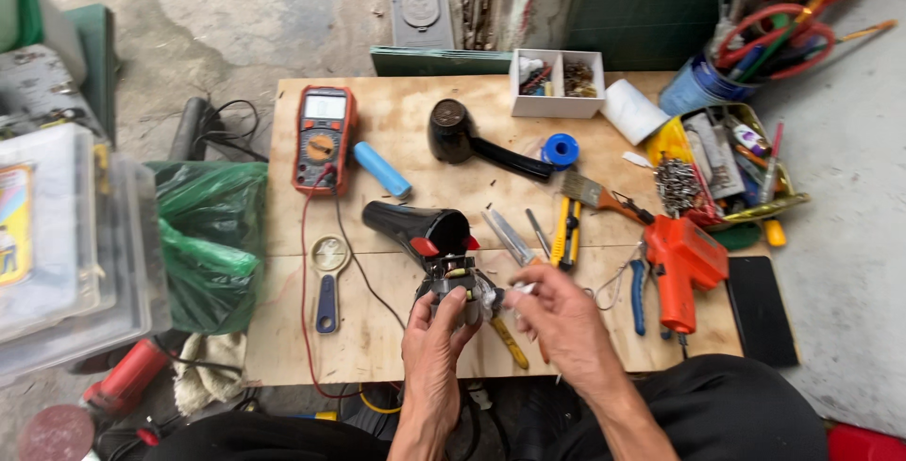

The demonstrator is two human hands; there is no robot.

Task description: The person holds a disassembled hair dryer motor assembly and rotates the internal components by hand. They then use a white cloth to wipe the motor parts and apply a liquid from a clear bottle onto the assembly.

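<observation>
We work at a low plywood board (pixel 396 121) crowded with tools. At the far left of it lies a red multimeter (pixel 323 138), its red and black leads trailing toward us, with a blue cylindrical cell (pixel 381 169) beside it and a small magnifying glass (pixel 329 277) nearer us. Farther back sit a black rear housing shell (pixel 458 135), a blue spool (pixel 561 150), a white compartment box (pixel 557 83) and a white roll (pixel 632 110). To the right lie a paintbrush (pixel 593 194), a yellow utility knife (pixel 566 231), blue-handled pliers (pixel 639 293), an orange soldering gun (pixel 681 268) and a yellow tray (pixel 746 164) of oddments. A metal blade (pixel 508 237) and a yellow-handled screwdriver (pixel 510 342) lie just beside our hands, close to the work.

The opened hair dryer (pixel 429 234) lies at the middle of the board, its nozzle pointing away to the left and its exposed end toward us. Our left hand (pixel 436 334) closes around that exposed inner assembly from below, fingers curled on it. Our right hand (pixel 557 315) meets it from the right, fingertips pinched together on a small pale part at its edge.

The dryer is glossy black with red trim; its bared end shows dark wiring and metal parts
</observation>
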